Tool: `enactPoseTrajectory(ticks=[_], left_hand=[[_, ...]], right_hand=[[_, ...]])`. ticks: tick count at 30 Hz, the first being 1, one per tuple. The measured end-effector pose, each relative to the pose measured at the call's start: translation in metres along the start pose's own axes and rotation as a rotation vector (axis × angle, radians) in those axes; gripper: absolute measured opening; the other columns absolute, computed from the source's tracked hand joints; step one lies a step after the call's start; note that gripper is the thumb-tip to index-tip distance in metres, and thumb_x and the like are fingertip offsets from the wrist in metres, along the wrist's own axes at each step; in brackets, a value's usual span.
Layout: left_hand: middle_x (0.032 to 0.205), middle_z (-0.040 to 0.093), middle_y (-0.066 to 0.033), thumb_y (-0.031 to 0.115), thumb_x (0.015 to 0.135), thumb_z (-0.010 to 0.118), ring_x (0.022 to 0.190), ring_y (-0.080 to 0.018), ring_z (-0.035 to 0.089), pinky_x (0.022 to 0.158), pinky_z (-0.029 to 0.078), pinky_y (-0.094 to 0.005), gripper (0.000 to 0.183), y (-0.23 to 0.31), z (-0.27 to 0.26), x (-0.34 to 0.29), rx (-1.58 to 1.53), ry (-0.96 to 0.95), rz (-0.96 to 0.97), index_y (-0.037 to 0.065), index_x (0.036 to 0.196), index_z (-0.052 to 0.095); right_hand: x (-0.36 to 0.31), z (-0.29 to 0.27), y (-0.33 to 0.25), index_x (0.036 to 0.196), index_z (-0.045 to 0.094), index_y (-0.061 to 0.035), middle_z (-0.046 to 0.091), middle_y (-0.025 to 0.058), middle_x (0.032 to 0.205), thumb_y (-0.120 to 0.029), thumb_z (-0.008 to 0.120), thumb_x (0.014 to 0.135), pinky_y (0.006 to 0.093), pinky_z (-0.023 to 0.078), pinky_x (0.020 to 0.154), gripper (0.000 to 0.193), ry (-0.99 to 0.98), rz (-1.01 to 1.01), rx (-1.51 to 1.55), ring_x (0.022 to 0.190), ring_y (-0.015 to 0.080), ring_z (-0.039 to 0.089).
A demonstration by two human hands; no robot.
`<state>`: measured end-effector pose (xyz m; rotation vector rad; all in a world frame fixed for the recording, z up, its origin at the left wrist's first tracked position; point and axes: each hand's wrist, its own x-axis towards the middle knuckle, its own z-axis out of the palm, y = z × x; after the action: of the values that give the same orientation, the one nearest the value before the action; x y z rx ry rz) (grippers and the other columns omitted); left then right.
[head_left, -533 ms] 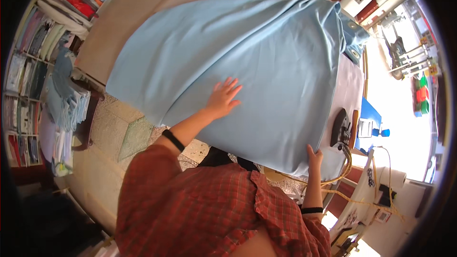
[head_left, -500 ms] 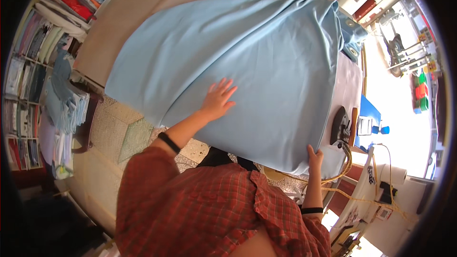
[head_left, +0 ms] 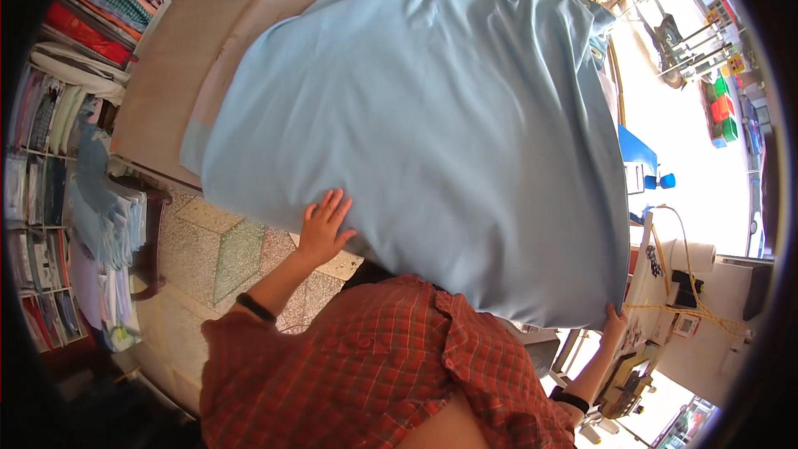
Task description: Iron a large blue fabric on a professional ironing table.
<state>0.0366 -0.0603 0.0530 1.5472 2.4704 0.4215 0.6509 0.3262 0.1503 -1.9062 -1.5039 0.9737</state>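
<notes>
A large light blue cloth (head_left: 416, 150) covers most of the table (head_left: 162, 83), with soft folds toward its far right. My left hand (head_left: 322, 231) rests on the cloth's near left part, its fingers spread and holding nothing. Far to the right, my right hand (head_left: 614, 324) is closed on the cloth's near right corner, which hangs out past the table's side. The iron seen earlier at the right is hidden under or behind the raised cloth.
Stacked folded fabrics (head_left: 108, 0) fill shelves at the left. Folded blue garments (head_left: 112, 216) hang over a dark chair (head_left: 152, 241). A blue object (head_left: 638, 154) and a white roll (head_left: 692, 256) are at the right, with a yellow cord (head_left: 698, 309) near my right arm.
My right hand has pulled the cloth's corner outward to the right, spreading the cloth over the iron and smoothing the long diagonal folds. My left hand has shifted left and nearer to me.
</notes>
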Motion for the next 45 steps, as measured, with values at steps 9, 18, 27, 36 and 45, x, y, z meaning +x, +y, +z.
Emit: enactPoseTrajectory(ticks=[9, 18, 27, 36, 45], left_hand=[[0.145, 0.041, -0.0145, 0.031, 0.089, 0.058, 0.133, -0.0323, 0.039, 0.101, 0.030, -0.0492, 0.049, -0.097, -0.018, -0.001, 0.160, 0.364, -0.195, 0.010, 0.133, 0.050], [0.146, 0.039, -0.0138, 0.041, 0.094, 0.050, 0.133, -0.0375, 0.036, 0.099, 0.039, -0.0530, 0.054, -0.279, -0.009, -0.034, 0.356, 0.505, -0.745, 0.010, 0.138, 0.042], [0.139, 0.046, -0.0196, 0.031, 0.097, 0.048, 0.124, -0.0337, 0.048, 0.096, 0.044, -0.0449, 0.051, -0.345, -0.010, -0.082, -0.118, 0.732, -0.857, 0.001, 0.138, 0.041], [0.087, 0.068, -0.0103, 0.028, 0.090, 0.062, 0.079, -0.0198, 0.061, 0.075, 0.049, -0.0332, 0.035, -0.410, -0.002, -0.093, -0.297, 0.520, -0.805, -0.004, 0.105, 0.061], [0.110, 0.065, -0.0078, 0.041, 0.090, 0.064, 0.100, -0.0165, 0.057, 0.089, 0.044, -0.0326, 0.052, -0.398, -0.013, -0.091, -1.052, 0.710, -0.954, -0.006, 0.113, 0.064]], right_hand=[[-0.076, 0.109, -0.071, 0.110, 0.058, 0.0045, 0.065, 0.0130, 0.093, -0.013, 0.059, 0.088, 0.0353, 0.047, 0.078, 0.029, -0.174, -0.412, -0.267, 0.086, 0.0243, 0.061], [-0.158, 0.253, -0.074, 0.143, 0.028, -0.0019, 0.064, 0.0278, 0.100, -0.029, 0.067, 0.084, 0.0476, 0.050, 0.077, 0.076, -0.812, -0.638, -0.727, 0.089, 0.0435, 0.063], [-0.138, 0.218, 0.043, 0.131, 0.044, -0.0071, 0.067, 0.0197, 0.099, -0.024, 0.065, 0.085, 0.0419, 0.052, 0.078, 0.053, -0.844, -0.338, -0.639, 0.088, 0.0368, 0.065], [-0.144, 0.235, 0.059, 0.122, 0.054, -0.0048, 0.065, 0.0192, 0.106, -0.029, 0.067, 0.080, 0.0404, 0.049, 0.090, 0.051, -0.889, -0.518, -0.639, 0.105, 0.0366, 0.061], [0.004, 0.196, -0.005, 0.105, 0.064, 0.0001, 0.066, 0.0122, 0.086, -0.036, 0.070, 0.084, 0.0344, 0.048, 0.072, 0.043, 0.027, -0.317, -0.547, 0.079, 0.0206, 0.062]])
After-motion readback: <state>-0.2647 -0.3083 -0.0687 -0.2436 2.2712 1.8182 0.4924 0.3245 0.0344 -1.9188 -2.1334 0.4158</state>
